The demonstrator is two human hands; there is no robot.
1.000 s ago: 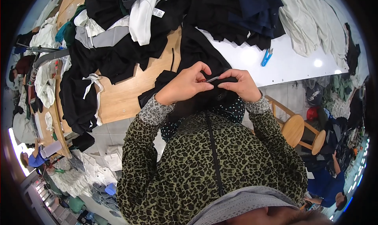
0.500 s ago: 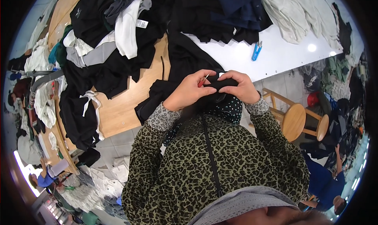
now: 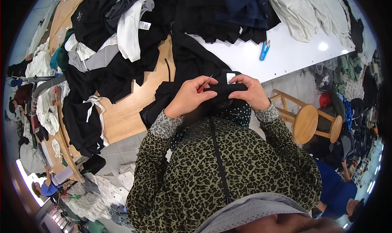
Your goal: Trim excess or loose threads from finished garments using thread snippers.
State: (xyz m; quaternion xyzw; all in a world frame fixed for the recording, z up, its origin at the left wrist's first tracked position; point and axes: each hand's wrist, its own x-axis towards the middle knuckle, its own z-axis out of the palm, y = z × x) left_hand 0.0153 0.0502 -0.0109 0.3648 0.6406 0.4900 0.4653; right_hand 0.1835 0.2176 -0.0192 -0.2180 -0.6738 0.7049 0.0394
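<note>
A black garment (image 3: 220, 95) hangs over the table edge in front of me, its upper part lying on the table. My left hand (image 3: 191, 96) is closed round a small red-handled tool (image 3: 201, 89) with a thin pointed metal tip; whether it is a seam ripper or snips I cannot tell. The thumb of that hand lies along the black cloth. My right hand (image 3: 249, 93) pinches the same garment between thumb and fingers. Beside its fingertips a small white label (image 3: 230, 77) shows on the cloth.
Blue thread snips (image 3: 264, 51) lie on the white tabletop (image 3: 249, 63). Piled garments, black (image 3: 92, 23), navy (image 3: 245, 8) and off-white (image 3: 296, 16), cover the tables. Wooden stools (image 3: 305, 123) stand at right. A person in blue (image 3: 337, 190) is at lower right, another (image 3: 48, 188) at lower left.
My hands have moved slightly apart, the left one shifting left with the red-handled tool. More of the white label now shows. The person in blue at lower right has shifted.
</note>
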